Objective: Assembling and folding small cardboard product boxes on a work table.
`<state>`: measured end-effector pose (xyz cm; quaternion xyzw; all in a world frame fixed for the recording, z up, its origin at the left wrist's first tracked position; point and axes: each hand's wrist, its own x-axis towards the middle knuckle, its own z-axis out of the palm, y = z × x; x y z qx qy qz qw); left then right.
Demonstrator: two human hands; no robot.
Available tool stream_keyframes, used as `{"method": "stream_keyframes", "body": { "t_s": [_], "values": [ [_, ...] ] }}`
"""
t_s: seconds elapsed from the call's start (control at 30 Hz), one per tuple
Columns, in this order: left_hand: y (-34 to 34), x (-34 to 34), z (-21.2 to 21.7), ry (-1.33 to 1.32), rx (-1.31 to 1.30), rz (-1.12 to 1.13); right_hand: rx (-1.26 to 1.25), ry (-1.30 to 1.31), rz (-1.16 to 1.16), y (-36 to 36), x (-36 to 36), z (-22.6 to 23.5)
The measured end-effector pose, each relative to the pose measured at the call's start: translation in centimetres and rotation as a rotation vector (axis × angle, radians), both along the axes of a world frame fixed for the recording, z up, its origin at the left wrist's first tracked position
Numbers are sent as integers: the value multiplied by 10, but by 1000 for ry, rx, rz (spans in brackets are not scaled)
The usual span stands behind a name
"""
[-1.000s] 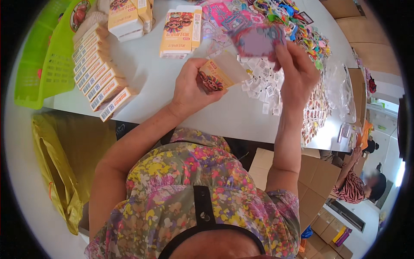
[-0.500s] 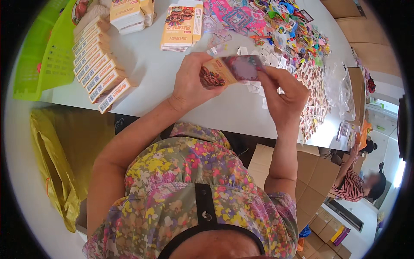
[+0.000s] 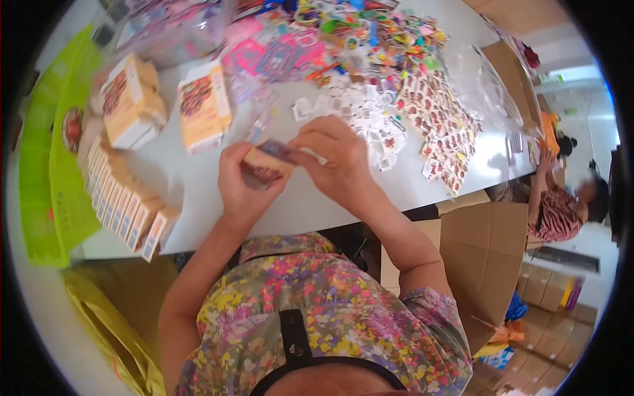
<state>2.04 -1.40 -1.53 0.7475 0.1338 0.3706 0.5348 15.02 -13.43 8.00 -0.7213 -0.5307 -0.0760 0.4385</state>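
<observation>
A small carton (image 3: 265, 164) is gripped by both hands, left hand (image 3: 243, 191) and right hand (image 3: 338, 160), with a coloured packet (image 3: 281, 150) partly inserted. Finished cartons (image 3: 125, 204) are lined up on the worktop (image 3: 310, 204); loose packets (image 3: 370, 46) remain unpacked.

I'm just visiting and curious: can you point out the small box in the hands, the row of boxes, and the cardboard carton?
small box (image 3: 264, 166), head view, its tan front face.
row of boxes (image 3: 122, 201), head view, middle of the row.
cardboard carton (image 3: 485, 254), head view, its open flap.
</observation>
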Motion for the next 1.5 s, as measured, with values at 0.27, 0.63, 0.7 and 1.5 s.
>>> {"method": "stream_keyframes", "body": {
  "t_s": [0.27, 0.63, 0.7, 1.5],
  "values": [
    [3, -5, 12, 89, 268, -69, -457, 304, 30, -5, 8, 0],
    [5, 1, 19, 161, 207, -117, -242, -120, -392, 61, 246, -27],
    [4, 2, 21, 169, 208, -113, -255, -452, -453, 79, 269, -40],
    [8, 3, 21, 151, 191, -86, -453, 17, -462, 82, 286, -12]
  ]
}}
